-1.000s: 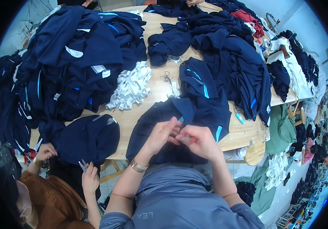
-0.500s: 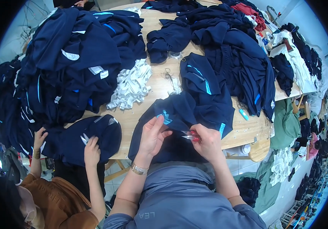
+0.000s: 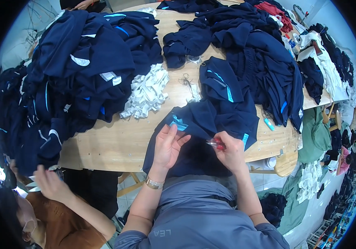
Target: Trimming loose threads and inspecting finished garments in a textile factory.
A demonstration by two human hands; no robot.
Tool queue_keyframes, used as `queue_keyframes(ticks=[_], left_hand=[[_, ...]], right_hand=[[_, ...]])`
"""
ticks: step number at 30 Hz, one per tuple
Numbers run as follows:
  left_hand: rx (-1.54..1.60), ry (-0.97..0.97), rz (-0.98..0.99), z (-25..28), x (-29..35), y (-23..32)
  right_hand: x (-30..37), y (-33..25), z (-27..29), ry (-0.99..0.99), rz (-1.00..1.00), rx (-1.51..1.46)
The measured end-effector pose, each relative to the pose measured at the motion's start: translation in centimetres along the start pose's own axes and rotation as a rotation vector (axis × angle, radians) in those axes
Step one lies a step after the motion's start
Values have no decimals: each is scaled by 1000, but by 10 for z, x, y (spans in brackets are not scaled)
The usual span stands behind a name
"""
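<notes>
Over the near edge of the table lies a dark navy garment (image 3: 192,118) with a light-blue strip (image 3: 179,123) on it. My left hand (image 3: 168,148) is at that strip, its thumb and fingers apart; whether the fingertips touch the cloth is hard to see. My right hand (image 3: 231,152) is closed round small red-handled scissors (image 3: 218,144), their short metal blades pointing left over the garment. Another light-blue strip (image 3: 245,139) shows on the navy cloth beyond my right hand.
A heap of navy garments (image 3: 99,58) and white cloth scraps (image 3: 145,92) stand to the left. More navy clothes (image 3: 261,70) lie at the right, near a turquoise tube (image 3: 268,124). A co-worker's hand (image 3: 52,182) moves at the lower left. A wooden stool (image 3: 286,163) stands at the right edge.
The co-worker's hands and navy garment have moved left, baring wooden tabletop. My right hand's scissors have turned slightly, and my left hand stays by the light-blue strip.
</notes>
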State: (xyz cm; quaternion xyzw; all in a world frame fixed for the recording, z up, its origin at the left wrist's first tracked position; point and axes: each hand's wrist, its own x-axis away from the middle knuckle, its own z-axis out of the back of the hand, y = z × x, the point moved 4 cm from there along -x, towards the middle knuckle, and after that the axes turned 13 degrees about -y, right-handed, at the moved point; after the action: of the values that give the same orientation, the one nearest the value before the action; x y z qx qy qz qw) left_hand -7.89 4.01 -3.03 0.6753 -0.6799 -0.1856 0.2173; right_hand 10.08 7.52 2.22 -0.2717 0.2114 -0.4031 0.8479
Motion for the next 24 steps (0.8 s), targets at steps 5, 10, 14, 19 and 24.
queue_keyframes(ticks=[5, 10, 14, 19, 24], left_hand=[[-530, 106, -33, 9, 4, 21], [-1105, 342, -171, 51, 36, 71], [-1522, 458, 235, 79, 69, 85], [-1641, 305, 715, 105, 93, 62], [-996, 284, 492, 114, 90, 43]], right_hand=[[-9, 48, 18, 452, -95, -358], [4, 73, 36, 704, -241, -692], [6, 35, -21, 13, -142, -429], [14, -11, -101, -657, 87, -340], [9, -23, -133, -755, 122, -198]])
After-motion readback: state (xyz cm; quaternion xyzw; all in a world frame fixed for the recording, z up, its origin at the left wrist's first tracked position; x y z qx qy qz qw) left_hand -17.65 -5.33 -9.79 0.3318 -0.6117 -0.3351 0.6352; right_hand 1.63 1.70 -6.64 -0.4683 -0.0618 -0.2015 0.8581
